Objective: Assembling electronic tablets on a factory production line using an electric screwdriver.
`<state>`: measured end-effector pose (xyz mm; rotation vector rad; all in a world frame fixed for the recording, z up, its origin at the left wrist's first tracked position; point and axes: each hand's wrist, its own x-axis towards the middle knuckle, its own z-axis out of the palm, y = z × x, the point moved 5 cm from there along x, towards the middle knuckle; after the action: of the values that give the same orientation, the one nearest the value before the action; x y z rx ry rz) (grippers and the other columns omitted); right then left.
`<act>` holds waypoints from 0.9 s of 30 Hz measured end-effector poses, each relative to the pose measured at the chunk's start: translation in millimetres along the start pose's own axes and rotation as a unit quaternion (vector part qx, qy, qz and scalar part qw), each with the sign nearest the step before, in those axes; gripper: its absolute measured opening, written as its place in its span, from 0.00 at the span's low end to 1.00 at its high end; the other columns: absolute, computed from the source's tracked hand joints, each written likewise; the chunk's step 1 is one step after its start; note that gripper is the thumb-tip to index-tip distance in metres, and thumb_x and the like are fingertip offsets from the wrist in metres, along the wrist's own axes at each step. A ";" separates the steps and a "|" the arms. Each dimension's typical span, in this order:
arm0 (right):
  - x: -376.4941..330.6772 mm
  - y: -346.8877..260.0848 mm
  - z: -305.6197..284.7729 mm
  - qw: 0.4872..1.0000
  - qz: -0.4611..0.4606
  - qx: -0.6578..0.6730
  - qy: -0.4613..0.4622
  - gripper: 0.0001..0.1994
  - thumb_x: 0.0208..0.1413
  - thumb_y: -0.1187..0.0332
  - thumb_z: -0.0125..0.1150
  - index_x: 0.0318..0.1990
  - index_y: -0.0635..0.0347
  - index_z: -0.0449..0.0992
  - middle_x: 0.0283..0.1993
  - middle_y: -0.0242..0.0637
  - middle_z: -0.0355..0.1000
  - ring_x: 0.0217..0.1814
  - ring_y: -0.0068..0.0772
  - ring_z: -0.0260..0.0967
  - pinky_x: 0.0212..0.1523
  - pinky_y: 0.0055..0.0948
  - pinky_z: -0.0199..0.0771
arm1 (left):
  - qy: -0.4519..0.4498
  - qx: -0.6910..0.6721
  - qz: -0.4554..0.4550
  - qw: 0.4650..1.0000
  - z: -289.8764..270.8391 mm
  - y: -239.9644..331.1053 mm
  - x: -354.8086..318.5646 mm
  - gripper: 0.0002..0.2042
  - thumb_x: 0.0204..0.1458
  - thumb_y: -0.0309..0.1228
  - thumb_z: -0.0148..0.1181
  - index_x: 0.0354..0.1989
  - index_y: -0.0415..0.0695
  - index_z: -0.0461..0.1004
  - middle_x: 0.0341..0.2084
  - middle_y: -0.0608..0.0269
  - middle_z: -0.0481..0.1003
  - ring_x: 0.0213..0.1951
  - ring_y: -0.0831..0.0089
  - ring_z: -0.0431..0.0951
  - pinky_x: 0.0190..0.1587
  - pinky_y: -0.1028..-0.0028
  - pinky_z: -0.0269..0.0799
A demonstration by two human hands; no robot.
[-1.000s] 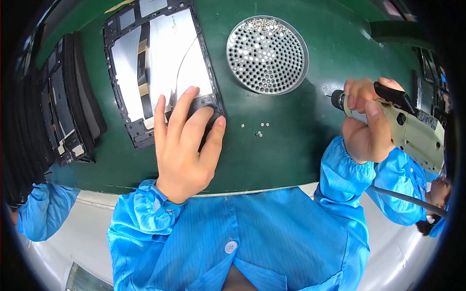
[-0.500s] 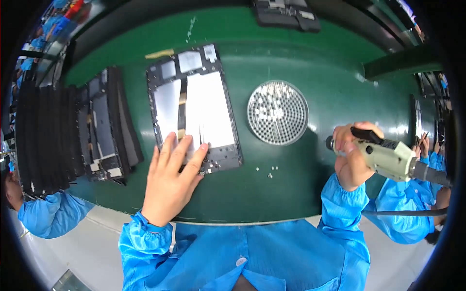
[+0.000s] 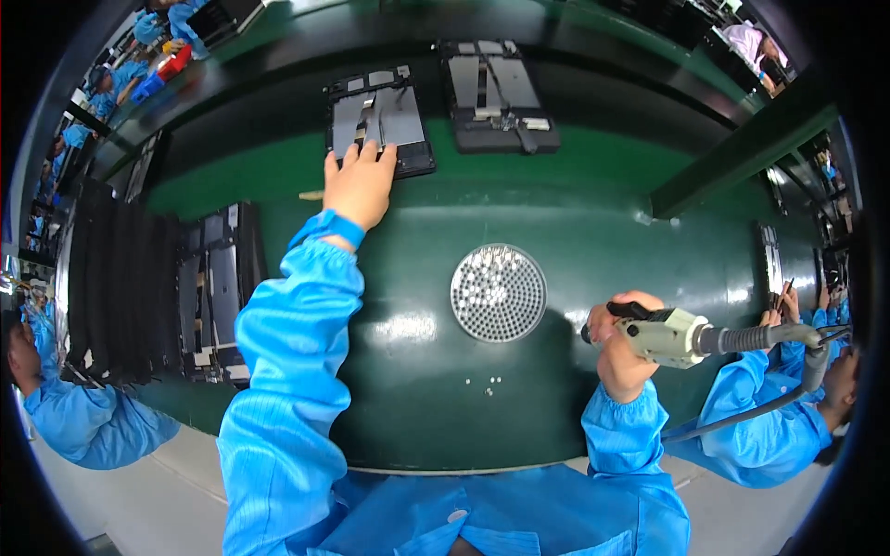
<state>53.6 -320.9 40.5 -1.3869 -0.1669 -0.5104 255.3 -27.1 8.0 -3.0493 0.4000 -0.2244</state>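
My left hand [image 3: 360, 183] reaches to the far side of the table. Its fingers lie spread on the near end of an opened tablet housing [image 3: 408, 130], a black frame with silver panels and a dark strip down the middle. My right hand [image 3: 623, 363] is wrapped around a pale green, corded power screwdriver [image 3: 669, 339], held over the right side of the table with its tip pointing left. Between my arms sits a round dish [image 3: 499, 293] with rows of small holes, many of them looking filled with tiny silvery pieces.
Another opened tablet [image 3: 491, 88] lies at the back, right of the first. Upright dark tablets [image 3: 120, 287] stand packed at the left, beside another opened one [image 3: 215, 287]. Several tiny pieces [image 3: 489, 382] lie near the dish. A green post [image 3: 742, 148] rises at the right.
My left hand has moved the tablet from in front of me to the back of the table, beside the other one. The right hand still holds the screwdriver. The view has tilted upward.
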 end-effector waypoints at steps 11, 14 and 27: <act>-12.3 7.4 -28.6 0.996 -0.019 -0.080 0.032 0.16 0.48 0.79 0.56 0.46 0.64 0.64 0.25 0.34 0.63 0.22 0.23 0.61 0.23 0.22 0.62 | -0.022 -0.153 0.194 0.969 -1.8 99.2 99.1 0.36 0.35 0.47 0.71 0.55 0.45 0.68 0.57 0.39 0.63 0.59 0.44 0.63 0.58 0.56 0.64; -10.8 5.4 -27.6 0.996 0.016 -0.057 0.060 0.16 0.47 0.79 0.56 0.45 0.64 0.64 0.25 0.34 0.63 0.22 0.23 0.61 0.23 0.20 0.61 | -0.057 -0.172 0.228 0.957 3.2 98.5 118.5 0.36 0.34 0.44 0.73 0.54 0.45 0.68 0.54 0.41 0.66 0.56 0.46 0.66 0.55 0.58 0.68; -4.2 4.9 -16.2 0.997 0.013 -0.037 0.060 0.16 0.46 0.81 0.51 0.45 0.65 0.64 0.25 0.35 0.64 0.22 0.24 0.61 0.25 0.23 0.65 | 0.198 -0.050 0.076 0.976 -65.7 83.1 58.7 0.10 0.46 0.27 0.54 0.38 0.41 0.74 0.38 0.57 0.75 0.45 0.57 0.75 0.41 0.60 0.72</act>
<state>49.1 -335.0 31.3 -1.4239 -0.0325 -0.5813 280.6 -125.1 74.6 -3.0393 0.6819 -0.8342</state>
